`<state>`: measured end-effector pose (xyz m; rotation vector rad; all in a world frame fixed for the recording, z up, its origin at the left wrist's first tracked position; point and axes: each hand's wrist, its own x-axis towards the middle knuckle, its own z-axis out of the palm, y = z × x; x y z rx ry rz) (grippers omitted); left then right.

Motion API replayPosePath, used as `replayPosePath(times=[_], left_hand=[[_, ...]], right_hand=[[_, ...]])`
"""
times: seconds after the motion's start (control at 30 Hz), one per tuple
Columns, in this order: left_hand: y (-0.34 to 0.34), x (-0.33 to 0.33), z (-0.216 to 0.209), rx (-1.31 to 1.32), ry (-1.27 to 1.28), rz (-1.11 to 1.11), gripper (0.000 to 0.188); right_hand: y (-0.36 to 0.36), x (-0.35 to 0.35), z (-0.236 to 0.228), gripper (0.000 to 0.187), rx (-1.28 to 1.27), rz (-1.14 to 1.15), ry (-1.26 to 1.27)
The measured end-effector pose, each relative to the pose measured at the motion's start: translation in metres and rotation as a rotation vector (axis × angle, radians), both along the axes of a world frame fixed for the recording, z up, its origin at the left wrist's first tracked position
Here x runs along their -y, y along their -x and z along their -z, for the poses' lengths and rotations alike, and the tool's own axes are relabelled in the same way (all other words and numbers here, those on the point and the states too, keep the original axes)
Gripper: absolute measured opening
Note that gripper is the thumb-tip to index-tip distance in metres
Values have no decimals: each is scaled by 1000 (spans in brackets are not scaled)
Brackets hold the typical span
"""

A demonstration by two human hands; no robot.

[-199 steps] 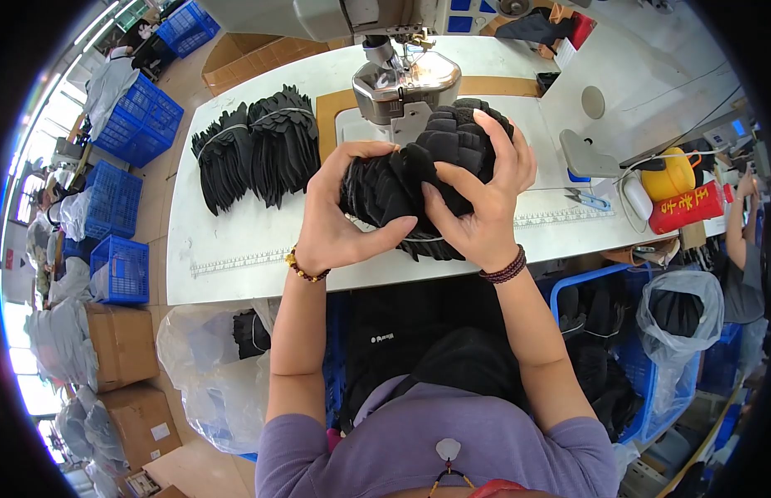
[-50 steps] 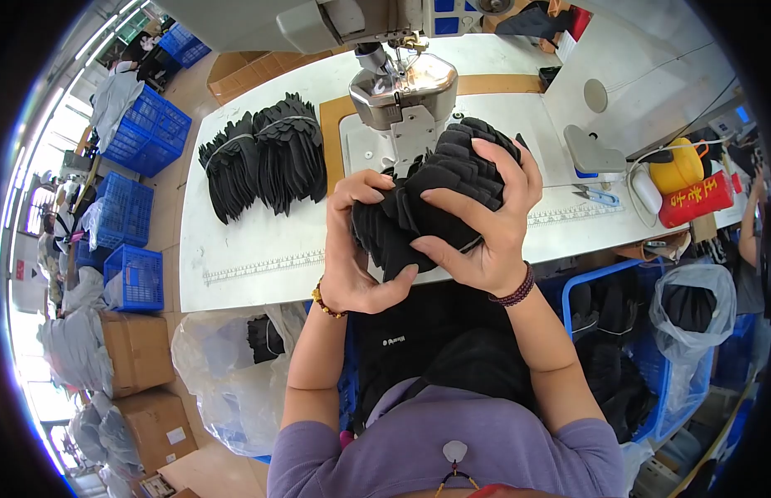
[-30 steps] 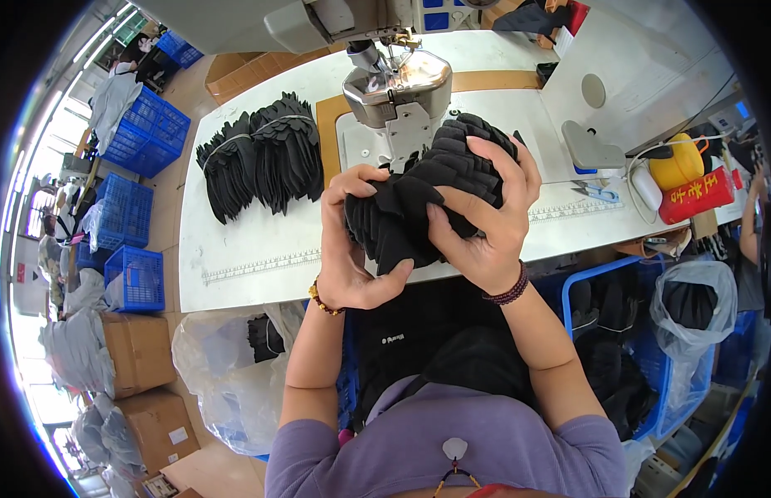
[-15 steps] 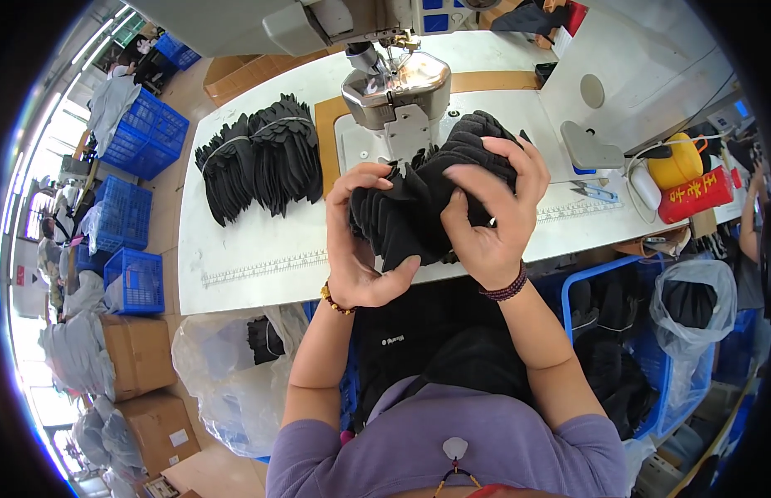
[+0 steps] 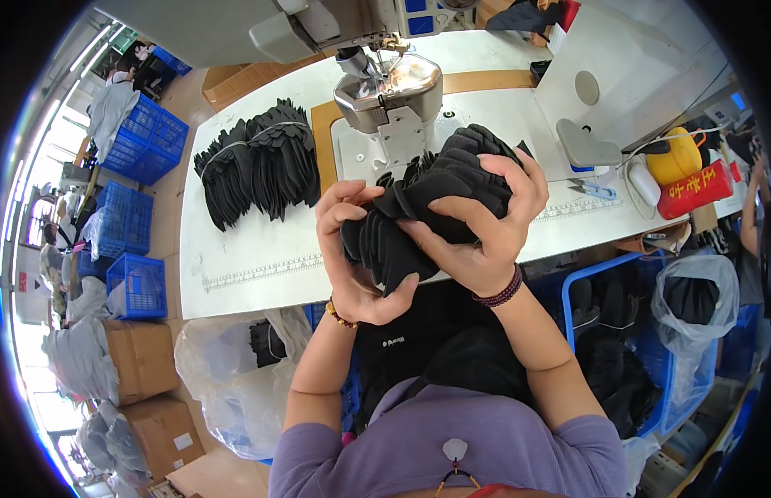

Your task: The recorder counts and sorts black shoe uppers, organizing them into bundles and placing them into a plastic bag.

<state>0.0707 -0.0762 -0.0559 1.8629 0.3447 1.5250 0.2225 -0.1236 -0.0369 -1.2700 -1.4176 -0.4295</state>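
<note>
A thick stack of black fabric pieces (image 5: 464, 178) fans out between my hands above the front of the white table (image 5: 261, 257). My left hand (image 5: 352, 286) curls round the stack's left end, fingers on the far side and thumb at the lower edge. Across the right part lies my right hand (image 5: 489, 241), its fingers bent over the pieces and its thumb pressed among them near the middle. Directly behind the stack stands a sewing machine (image 5: 388, 91) with a shiny metal post bed. To the left, two tied bundles of similar black pieces (image 5: 254, 166) lie side by side.
A printed ruler strip (image 5: 265, 272) runs along the table's front edge. Small snips (image 5: 595, 190) lie at the right, near a red can (image 5: 695, 195) and a yellow container (image 5: 674, 158). Below the table are a clear plastic bag (image 5: 228, 390) and a blue crate (image 5: 669, 373) holding black pieces.
My right thumb and fingers have moved left and down into the stack. A piece near the middle has folded over, and my left hand has shifted slightly left and down.
</note>
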Motion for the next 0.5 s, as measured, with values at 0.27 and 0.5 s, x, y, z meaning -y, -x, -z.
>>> replayPosePath(times=[0.27, 0.5], left_hand=[[-1, 4, 2, 5, -18, -78, 72], [-1, 4, 1, -2, 10, 59, 74]], right_hand=[[-4, -4, 5, 20, -49, -26, -45], [-3, -3, 5, 19, -101, -12, -49]])
